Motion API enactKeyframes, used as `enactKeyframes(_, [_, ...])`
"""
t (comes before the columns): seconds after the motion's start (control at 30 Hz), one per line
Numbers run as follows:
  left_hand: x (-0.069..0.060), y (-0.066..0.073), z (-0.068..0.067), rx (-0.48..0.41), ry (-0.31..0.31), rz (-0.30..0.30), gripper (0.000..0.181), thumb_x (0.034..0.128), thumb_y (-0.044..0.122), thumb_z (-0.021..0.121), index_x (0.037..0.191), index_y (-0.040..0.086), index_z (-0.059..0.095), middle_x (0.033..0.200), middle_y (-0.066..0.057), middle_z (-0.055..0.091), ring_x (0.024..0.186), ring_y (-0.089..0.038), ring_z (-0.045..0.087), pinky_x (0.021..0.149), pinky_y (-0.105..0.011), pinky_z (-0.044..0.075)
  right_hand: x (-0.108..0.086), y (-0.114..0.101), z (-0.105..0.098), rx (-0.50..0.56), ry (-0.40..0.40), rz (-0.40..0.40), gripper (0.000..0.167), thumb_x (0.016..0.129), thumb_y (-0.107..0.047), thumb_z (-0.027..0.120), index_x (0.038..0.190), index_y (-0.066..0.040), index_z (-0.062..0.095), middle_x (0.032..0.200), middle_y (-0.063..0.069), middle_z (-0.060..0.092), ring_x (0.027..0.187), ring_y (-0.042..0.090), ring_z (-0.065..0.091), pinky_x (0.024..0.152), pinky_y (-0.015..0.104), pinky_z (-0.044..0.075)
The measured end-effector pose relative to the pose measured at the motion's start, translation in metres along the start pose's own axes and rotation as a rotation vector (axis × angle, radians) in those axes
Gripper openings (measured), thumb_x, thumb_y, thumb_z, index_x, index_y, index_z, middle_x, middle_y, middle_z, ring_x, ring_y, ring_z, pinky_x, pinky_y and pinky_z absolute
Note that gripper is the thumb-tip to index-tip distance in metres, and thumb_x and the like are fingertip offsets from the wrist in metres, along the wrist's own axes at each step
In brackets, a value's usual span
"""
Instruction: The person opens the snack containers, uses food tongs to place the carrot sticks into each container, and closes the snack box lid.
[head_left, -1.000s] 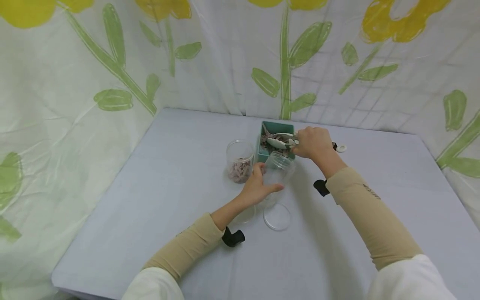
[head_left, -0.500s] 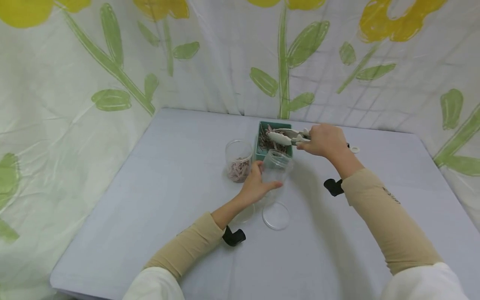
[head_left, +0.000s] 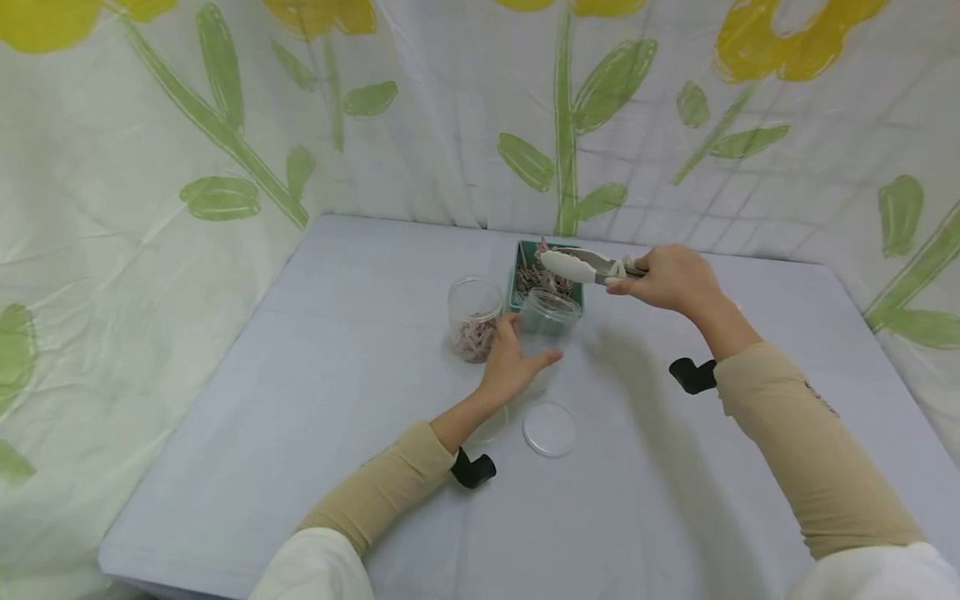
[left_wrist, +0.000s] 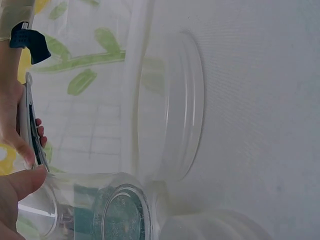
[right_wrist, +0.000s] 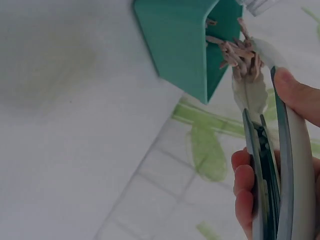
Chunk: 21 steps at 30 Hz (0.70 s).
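Partly hidden strips [right_wrist: 241, 62], seemingly between tongs [head_left: 574, 267] in right hand [head_left: 675, 278].

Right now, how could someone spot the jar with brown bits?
On the pale table, find the green box near the far edge. Left of it stands a clear jar. Unlike the jar in the left hand, it holds brownish strips.

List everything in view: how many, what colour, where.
Table: 1, pale grey, underneath
Backdrop: 1, white, yellow, green, behind table
Box: 1, green, back of table
Left jar: 1, clear, beside box
Right jar: 1, clear, before box
Lids: 2, clear, before jars
Tongs: 1, white and grey, above box
Strips: many, pinkish brown, in box, left jar and tongs
Sleeves: 2, white and tan, one per arm
Mounts: 2, black, by sleeve ends
Left grip: 1, bare, on right jar
Right grip: 1, bare, on tongs
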<state>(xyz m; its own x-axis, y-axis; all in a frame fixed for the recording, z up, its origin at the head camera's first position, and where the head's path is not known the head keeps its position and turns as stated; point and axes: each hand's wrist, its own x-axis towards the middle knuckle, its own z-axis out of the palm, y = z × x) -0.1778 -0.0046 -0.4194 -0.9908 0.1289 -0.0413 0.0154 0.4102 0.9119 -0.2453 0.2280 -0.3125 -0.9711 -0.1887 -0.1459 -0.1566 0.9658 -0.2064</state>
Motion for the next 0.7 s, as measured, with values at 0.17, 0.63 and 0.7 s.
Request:
enactKeyframes(0.17, [0.001, 0.001, 0.004, 0.007, 0.012, -0.003, 0.082, 0.0851, 0.03, 0.076, 0.142, -0.001, 0.025, 0.141, -0.025, 0.041, 0.13, -0.038, 0.042, 0.105, -0.048, 0.037, -0.005, 0.0, -0.007, 0.006, 0.007, 0.008, 0.08, 0.085, -0.063, 0.061, 0.134, 0.001, 0.056, 0.123, 0.031, 0.058, 0.08, 0.035, 0.061, 0.056, 0.04, 0.045])
enactKeyframes(0.63, [0.001, 0.001, 0.007, -0.006, 0.024, -0.01, 0.082, 0.084, 0.031, 0.077, 0.14, -0.001, 0.027, 0.139, -0.026, 0.041, 0.13, -0.038, 0.041, 0.106, -0.047, 0.037, -0.04, 0.008, -0.005, 0.197, 0.126, -0.001, 0.07, 0.084, -0.056, 0.068, 0.117, 0.005, 0.068, 0.073, 0.012, 0.066, 0.066, 0.024, 0.05, 0.054, 0.033, 0.037])
enactKeyframes(0.7, [0.002, 0.0, 0.005, -0.001, 0.035, -0.014, 0.082, 0.083, 0.029, 0.078, 0.14, -0.001, 0.027, 0.138, -0.025, 0.042, 0.129, -0.038, 0.042, 0.105, -0.047, 0.037, -0.045, 0.007, 0.0, 0.233, 0.152, -0.007, 0.068, 0.084, -0.056, 0.069, 0.116, 0.004, 0.069, 0.067, 0.007, 0.063, 0.062, 0.022, 0.047, 0.053, 0.032, 0.036])
